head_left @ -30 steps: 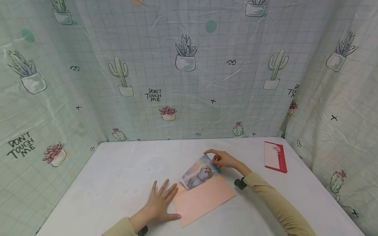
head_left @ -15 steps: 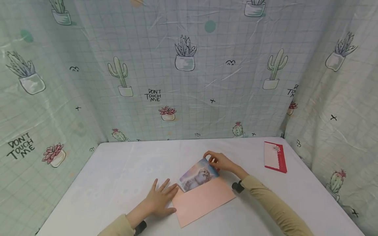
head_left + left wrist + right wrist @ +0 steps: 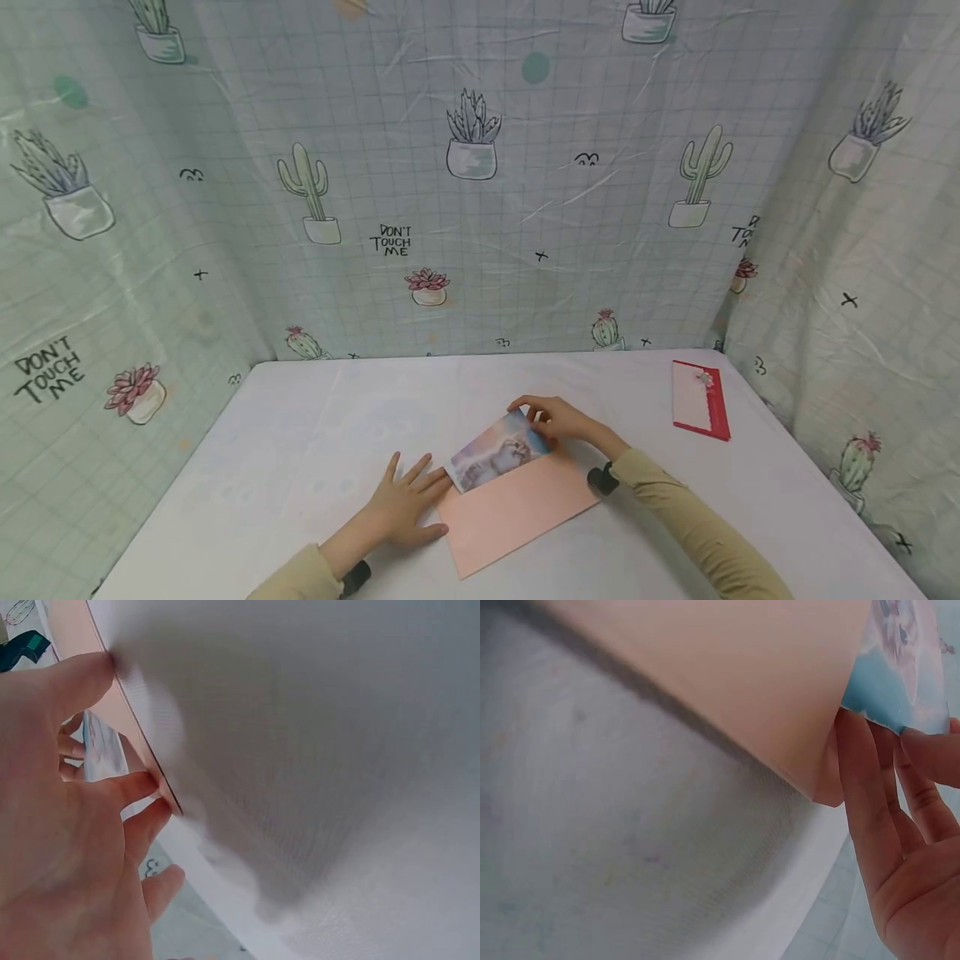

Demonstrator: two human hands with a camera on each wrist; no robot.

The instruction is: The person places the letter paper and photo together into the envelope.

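We see a bench (image 3: pixel 322 450) backed by a cactus-print cloth (image 3: pixel 375 200), and on it a pink envelope (image 3: pixel 517 517) turned slantwise, with a red card (image 3: pixel 701 400) well apart towards the far right corner. The envelope has hardly moved in the last second; what has changed is the picture card (image 3: pixel 491 457) (a furry animal, perhaps a kitten, is printed on it). It has slid left and nearer to us, so less of it shows beyond the envelope's front panel. For the work in hand, we take that as the card going deeper into the pocket, though we cannot tell how far it reaches inside.

The left hand (image 3: pixel 401 510) lies spread, fingers apart, with the thumb and two fingertips (image 3: pixel 155 784) resting at the envelope's edge. The card's left corner sits right by its forefinger; we cannot tell whether they touch. The right hand (image 3: pixel 558 418) has thumb and fingers clamped on the card's other end, the thumb (image 3: pixel 930 754) on one face and fingers behind. That corner pokes out past the envelope's edge.
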